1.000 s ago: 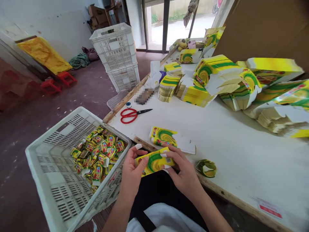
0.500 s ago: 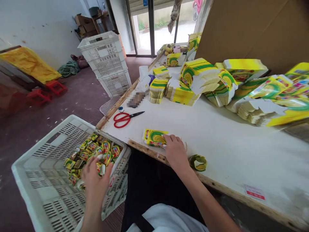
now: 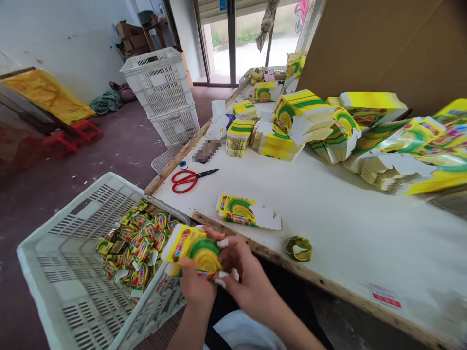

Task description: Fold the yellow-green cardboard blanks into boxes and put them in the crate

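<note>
A yellow and green printed carton (image 3: 199, 253) is held between my two hands in front of my lap. My left hand (image 3: 197, 287) grips its left side from below, thumb on the printed face. At the carton's right end, the fingers of my right hand (image 3: 244, 272) close around the edge; white coverings show on some fingertips. Another carton (image 3: 237, 211) lies flattened on the table, its white flaps pointing right. To my left, a white plastic crate (image 3: 40, 272) holds many small, similarly printed packets (image 3: 142, 250).
Red-handled scissors (image 3: 186, 181) lie on the white table (image 3: 328, 223). A green-yellow curled strip (image 3: 298, 249) sits near its wooden edge. Stacks of flat cartons (image 3: 277, 141) line the back. White crates (image 3: 160, 92) are stacked on the floor beyond.
My left hand has come out of the crate and my right hand off the table carton. They have met in front of me, both on a carton.
</note>
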A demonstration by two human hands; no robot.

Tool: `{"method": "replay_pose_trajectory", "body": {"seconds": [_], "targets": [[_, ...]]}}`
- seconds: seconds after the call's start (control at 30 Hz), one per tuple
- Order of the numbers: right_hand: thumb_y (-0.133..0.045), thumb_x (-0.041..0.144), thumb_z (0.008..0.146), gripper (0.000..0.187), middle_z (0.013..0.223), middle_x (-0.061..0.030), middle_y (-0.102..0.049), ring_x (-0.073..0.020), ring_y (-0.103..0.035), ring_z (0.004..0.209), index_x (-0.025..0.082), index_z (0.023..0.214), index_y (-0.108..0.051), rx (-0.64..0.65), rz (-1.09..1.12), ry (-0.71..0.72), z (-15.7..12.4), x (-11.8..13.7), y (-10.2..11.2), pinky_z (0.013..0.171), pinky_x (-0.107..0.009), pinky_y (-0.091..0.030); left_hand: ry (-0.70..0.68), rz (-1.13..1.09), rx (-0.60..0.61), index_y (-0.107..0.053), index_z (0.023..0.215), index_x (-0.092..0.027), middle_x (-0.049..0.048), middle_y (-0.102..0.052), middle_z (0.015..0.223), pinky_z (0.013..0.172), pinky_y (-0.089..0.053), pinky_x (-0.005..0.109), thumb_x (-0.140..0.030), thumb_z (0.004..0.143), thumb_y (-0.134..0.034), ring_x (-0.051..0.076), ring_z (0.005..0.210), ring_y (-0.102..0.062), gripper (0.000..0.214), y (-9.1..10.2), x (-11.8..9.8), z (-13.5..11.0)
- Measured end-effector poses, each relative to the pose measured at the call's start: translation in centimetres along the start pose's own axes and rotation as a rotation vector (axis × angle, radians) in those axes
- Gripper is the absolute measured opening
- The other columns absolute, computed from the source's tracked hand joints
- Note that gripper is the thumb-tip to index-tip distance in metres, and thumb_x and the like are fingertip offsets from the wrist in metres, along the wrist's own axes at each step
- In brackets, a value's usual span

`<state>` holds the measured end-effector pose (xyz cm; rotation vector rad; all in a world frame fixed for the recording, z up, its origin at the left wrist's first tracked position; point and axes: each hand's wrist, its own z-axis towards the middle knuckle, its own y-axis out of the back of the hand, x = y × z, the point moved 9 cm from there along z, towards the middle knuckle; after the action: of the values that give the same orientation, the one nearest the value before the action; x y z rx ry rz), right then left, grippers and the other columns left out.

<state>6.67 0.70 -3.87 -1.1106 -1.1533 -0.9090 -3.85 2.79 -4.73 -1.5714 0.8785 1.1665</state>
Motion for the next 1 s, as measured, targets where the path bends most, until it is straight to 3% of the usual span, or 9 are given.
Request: {"method": "replay_pose_trajectory", "body": {"seconds": [0.13, 0.27, 0.43, 0.57, 0.63, 0.7, 0.77, 0.83, 1.0], "targets": [[-0.056, 0.003, 0.065, 0.042, 0.086, 0.0017, -0.061, -0.0127, -0.057, 0.076, 0.023, 0.102, -0.055, 0.015, -0.021, -0.051, -0.6, -1.1, -1.5, 0.067, -0.023, -0.049, -0.063, -0.128, -0.164, -0.058, 0.07, -0.022, -0.0026, -0.047, 0.06, 0.051, -0.046, 0.023, -0.086, 0.051, -0.059, 0.011, 0.054, -0.044, 0.067, 1.4, -0.9, 0.4], [-0.056, 0.008, 0.072, 0.033, 0.088, -0.0018, -0.066, -0.0151, -0.061, 0.077, 0.021, 0.101, -0.062, -0.11, -0.159, 0.01, -0.1, -1.5, 1.1, 0.066, -0.024, -0.05, 0.025, -0.097, -0.151, -0.064, 0.078, -0.023, -0.0003, -0.058, 0.066, 0.058, -0.051, 0.029, -0.089, 0.046, -0.058, 0.017, 0.062, -0.055, 0.074, 1.7, 1.0, -0.3], [-0.057, 0.013, 0.08, 0.016, 0.074, -0.0009, -0.069, -0.0146, -0.062, 0.066, 0.022, 0.084, -0.07, -0.215, -0.287, 0.218, -0.2, 1.0, 4.1, 0.06, -0.024, -0.05, 0.014, 0.069, -0.189, -0.069, 0.081, -0.023, -0.0003, -0.068, 0.077, 0.072, -0.053, 0.028, -0.055, 0.064, -0.077, 0.016, 0.074, -0.063, 0.037, 3.7, 1.8, -0.9], [-0.052, 0.007, 0.084, 0.032, 0.08, -0.0019, -0.072, -0.0158, -0.064, 0.072, 0.028, 0.096, -0.073, -0.279, -0.482, 0.376, -1.0, 3.6, 5.7, 0.063, -0.027, -0.051, -0.107, 0.171, -0.067, -0.07, 0.095, -0.022, 0.0052, -0.071, 0.098, 0.087, -0.051, 0.033, -0.06, 0.067, -0.072, 0.022, 0.096, -0.064, 0.048, 4.2, -1.5, 0.1], [-0.052, 0.006, 0.085, 0.037, 0.083, -0.0006, -0.073, -0.0183, -0.064, 0.08, 0.034, 0.099, -0.073, -0.311, -0.682, 0.449, -1.6, 4.6, 5.9, 0.083, -0.037, -0.05, -0.22, 0.131, 0.005, -0.066, 0.109, -0.025, 0.0069, -0.069, 0.111, 0.096, -0.048, 0.037, -0.069, 0.058, -0.073, 0.026, 0.11, -0.06, 0.068, 4.1, -4.4, 0.2], [-0.054, 0.006, 0.086, 0.04, 0.084, 0.0028, -0.075, -0.0201, -0.063, 0.088, 0.039, 0.1, -0.072, -0.262, -0.848, 0.526, -2.0, 5.3, 5.0, 0.105, -0.049, -0.034, -0.243, 0.256, 0.105, -0.063, 0.117, -0.027, 0.0086, -0.065, 0.121, 0.104, -0.042, 0.041, -0.062, 0.045, -0.084, 0.031, 0.12, -0.055, 0.083, 3.2, -6.0, 0.0], [-0.055, 0.007, 0.086, 0.04, 0.085, 0.0065, -0.075, -0.0203, -0.063, 0.096, 0.042, 0.101, -0.069, -0.16, -0.91, 0.593, -2.4, 5.5, 3.3, 0.116, -0.051, -0.014, -0.155, 0.516, 0.232, -0.062, 0.119, -0.026, 0.0101, -0.062, 0.125, 0.107, -0.038, 0.045, -0.039, 0.039, -0.092, 0.034, 0.122, -0.052, 0.086, 1.7, -5.5, -0.4], [-0.055, 0.007, 0.086, 0.042, 0.094, 0.0071, -0.074, -0.0203, -0.06, 0.107, 0.043, 0.105, -0.067, -0.134, -0.879, 0.625, -2.8, 5.4, 2.4, 0.119, -0.05, -0.008, -0.053, 0.695, 0.364, -0.063, 0.116, -0.026, 0.0089, -0.066, 0.117, 0.101, -0.043, 0.046, -0.025, 0.05, -0.087, 0.033, 0.113, -0.058, 0.07, 0.2, -3.7, -1.0], [-0.06, 0.026, 0.086, 0.06, 0.142, -0.0093, -0.05, -0.0282, -0.042, 0.134, 0.032, 0.141, -0.039, -0.457, -0.427, 0.35, -2.8, 2.4, 5.9, 0.11, -0.054, -0.035, -0.107, 0.846, 0.413, -0.059, 0.114, -0.024, 0.0056, -0.068, 0.099, 0.079, -0.051, 0.037, -0.027, 0.066, -0.076, 0.025, 0.088, -0.064, 0.051, -1.2, -1.0, -1.8]]}}
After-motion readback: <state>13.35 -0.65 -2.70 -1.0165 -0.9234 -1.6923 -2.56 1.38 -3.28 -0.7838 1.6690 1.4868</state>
